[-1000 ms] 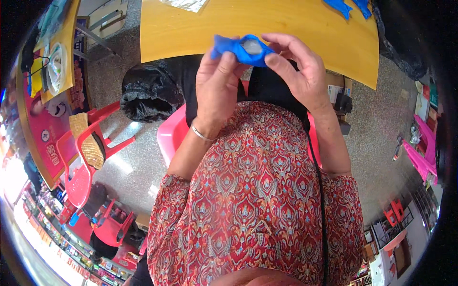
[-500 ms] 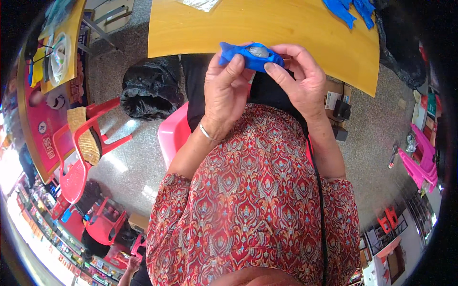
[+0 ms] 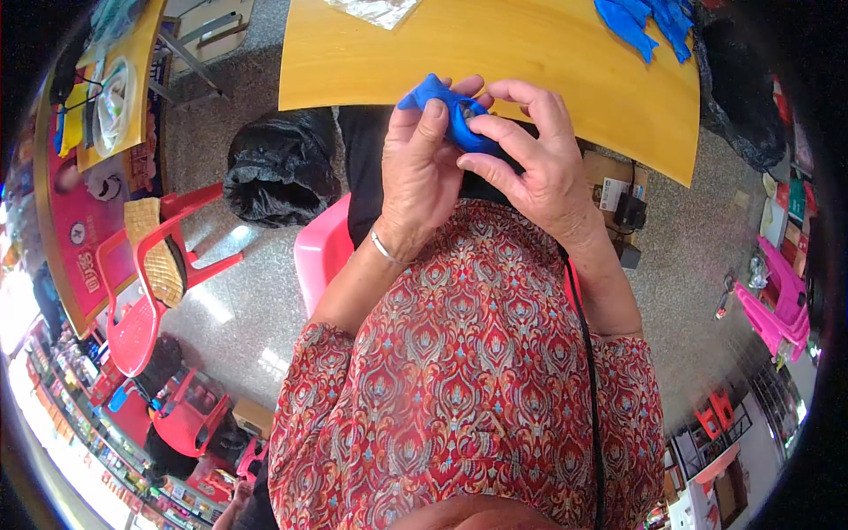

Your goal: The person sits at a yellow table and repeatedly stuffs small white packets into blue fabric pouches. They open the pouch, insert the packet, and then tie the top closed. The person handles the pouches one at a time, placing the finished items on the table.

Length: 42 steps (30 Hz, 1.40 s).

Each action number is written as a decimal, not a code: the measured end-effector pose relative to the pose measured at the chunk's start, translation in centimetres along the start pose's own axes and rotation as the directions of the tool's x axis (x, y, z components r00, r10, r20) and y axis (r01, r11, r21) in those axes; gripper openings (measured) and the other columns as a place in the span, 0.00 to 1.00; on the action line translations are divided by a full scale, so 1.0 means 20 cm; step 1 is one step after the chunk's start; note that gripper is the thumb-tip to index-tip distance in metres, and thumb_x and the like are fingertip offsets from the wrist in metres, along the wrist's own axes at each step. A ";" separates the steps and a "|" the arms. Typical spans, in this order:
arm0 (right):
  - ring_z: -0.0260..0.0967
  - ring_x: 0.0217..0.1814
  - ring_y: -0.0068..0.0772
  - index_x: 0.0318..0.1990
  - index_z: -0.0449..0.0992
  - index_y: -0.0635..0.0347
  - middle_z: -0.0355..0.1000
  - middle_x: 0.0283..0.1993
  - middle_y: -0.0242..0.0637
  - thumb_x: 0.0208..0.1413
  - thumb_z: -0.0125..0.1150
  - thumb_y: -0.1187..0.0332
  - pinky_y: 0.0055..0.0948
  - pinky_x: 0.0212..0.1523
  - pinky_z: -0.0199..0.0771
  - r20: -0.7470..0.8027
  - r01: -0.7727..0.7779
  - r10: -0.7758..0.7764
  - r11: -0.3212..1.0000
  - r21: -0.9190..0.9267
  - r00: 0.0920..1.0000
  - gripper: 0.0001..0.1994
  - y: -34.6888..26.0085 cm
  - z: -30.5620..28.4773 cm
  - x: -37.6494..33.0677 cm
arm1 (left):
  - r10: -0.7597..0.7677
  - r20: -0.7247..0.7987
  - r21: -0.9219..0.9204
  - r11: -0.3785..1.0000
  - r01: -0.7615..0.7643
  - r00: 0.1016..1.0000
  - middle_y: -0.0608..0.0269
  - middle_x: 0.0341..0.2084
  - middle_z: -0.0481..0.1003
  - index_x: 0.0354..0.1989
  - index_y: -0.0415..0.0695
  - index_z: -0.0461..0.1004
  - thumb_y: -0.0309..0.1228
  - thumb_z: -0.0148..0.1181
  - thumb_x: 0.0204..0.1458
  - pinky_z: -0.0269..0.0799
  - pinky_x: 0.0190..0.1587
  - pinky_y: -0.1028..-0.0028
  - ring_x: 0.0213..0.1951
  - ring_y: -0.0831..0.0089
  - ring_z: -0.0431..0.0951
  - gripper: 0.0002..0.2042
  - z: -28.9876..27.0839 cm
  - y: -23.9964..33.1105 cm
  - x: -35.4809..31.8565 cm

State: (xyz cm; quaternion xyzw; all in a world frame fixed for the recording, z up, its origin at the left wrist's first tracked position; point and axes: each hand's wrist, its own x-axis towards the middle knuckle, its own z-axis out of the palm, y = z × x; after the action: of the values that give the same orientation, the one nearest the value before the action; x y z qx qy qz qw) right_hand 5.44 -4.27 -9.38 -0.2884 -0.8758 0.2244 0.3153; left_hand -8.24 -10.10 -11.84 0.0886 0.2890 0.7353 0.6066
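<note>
In front of my body, near the edge of a yellow table (image 3: 512, 62), I hold a small blue cloth piece (image 3: 433, 92) with a pointed end and an opening in its side. My left hand (image 3: 415, 185) grips the pointed end, thumb on top and fingers behind. At the opening, my right hand (image 3: 555, 177) has its index finger pressed to the cloth and its thumb below; the other fingers are curled and raised. Something greyish shows inside the opening, mostly covered by the fingers.
Several blue cloth pieces (image 3: 629, 26) lie on the table's far right, and a clear plastic bag (image 3: 382, 9) at its far edge. A black plastic bag (image 3: 283, 163) stands on the floor left; another black bag (image 3: 742, 106) hangs right. A red chair (image 3: 137, 327) is farther left.
My right hand has shifted from the right end of the blue piece to its opening, its index finger now there. The piece has tilted, its pointed end up, and the pale filling is now mostly hidden.
</note>
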 end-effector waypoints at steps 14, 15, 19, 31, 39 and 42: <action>0.72 0.47 0.37 0.40 0.77 0.60 0.71 0.49 0.41 0.42 0.71 0.71 0.30 0.47 0.72 -0.164 -0.155 0.221 0.928 0.339 0.961 0.15 0.02 0.07 0.00 | -0.138 -0.047 -0.038 0.990 0.136 0.989 0.53 0.53 0.69 0.58 0.43 0.61 0.24 0.56 0.55 0.71 0.52 0.65 0.52 0.66 0.72 0.22 -0.01 0.02 0.01; 0.72 0.46 0.37 0.40 0.77 0.60 0.72 0.48 0.40 0.42 0.71 0.73 0.29 0.46 0.72 -0.173 -0.154 0.221 0.930 0.333 0.960 0.15 0.01 0.07 0.01 | -0.132 -0.032 -0.048 0.990 0.130 0.991 0.53 0.53 0.69 0.58 0.43 0.61 0.24 0.56 0.55 0.71 0.53 0.64 0.53 0.66 0.71 0.22 -0.01 0.02 0.01; 0.73 0.44 0.33 0.39 0.77 0.60 0.73 0.46 0.39 0.42 0.71 0.72 0.27 0.43 0.73 -0.201 -0.242 0.358 0.863 0.443 0.912 0.14 0.00 0.06 0.01 | -0.101 0.018 -0.087 0.991 0.102 0.995 0.53 0.54 0.68 0.58 0.45 0.61 0.25 0.57 0.55 0.68 0.55 0.61 0.54 0.65 0.70 0.22 0.01 0.02 0.02; 0.71 0.41 0.26 0.35 0.77 0.62 0.74 0.37 0.35 0.46 0.66 0.78 0.24 0.42 0.72 -0.215 -0.141 0.325 0.792 0.594 0.921 0.08 0.04 0.06 -0.01 | -0.094 0.043 -0.017 0.995 0.095 0.995 0.49 0.56 0.67 0.52 0.43 0.67 0.26 0.57 0.55 0.66 0.57 0.60 0.55 0.61 0.70 0.16 -0.01 0.01 0.01; 0.67 0.47 0.43 0.40 0.77 0.55 0.69 0.47 0.39 0.42 0.69 0.66 0.37 0.47 0.67 -0.133 -0.070 0.079 0.995 0.072 0.988 0.15 0.02 -0.02 0.05 | -0.067 0.057 0.012 0.998 0.066 0.996 0.48 0.56 0.67 0.53 0.44 0.66 0.25 0.57 0.55 0.67 0.57 0.62 0.55 0.62 0.70 0.16 0.00 0.03 0.00; 0.64 0.50 0.44 0.42 0.77 0.53 0.67 0.51 0.38 0.40 0.70 0.62 0.40 0.49 0.64 -0.079 -0.044 0.043 0.999 -0.009 0.996 0.18 0.02 -0.03 0.05 | -0.040 0.076 0.011 0.999 0.039 0.996 0.48 0.56 0.67 0.54 0.44 0.65 0.24 0.56 0.55 0.67 0.57 0.63 0.56 0.62 0.69 0.17 -0.02 0.03 0.00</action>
State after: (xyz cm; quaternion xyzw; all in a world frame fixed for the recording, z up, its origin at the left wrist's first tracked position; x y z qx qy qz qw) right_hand 5.44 -3.18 -8.77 -0.3178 -0.8574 0.2150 0.3430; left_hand -8.89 -10.20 -11.81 0.1136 0.2709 0.7178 0.6313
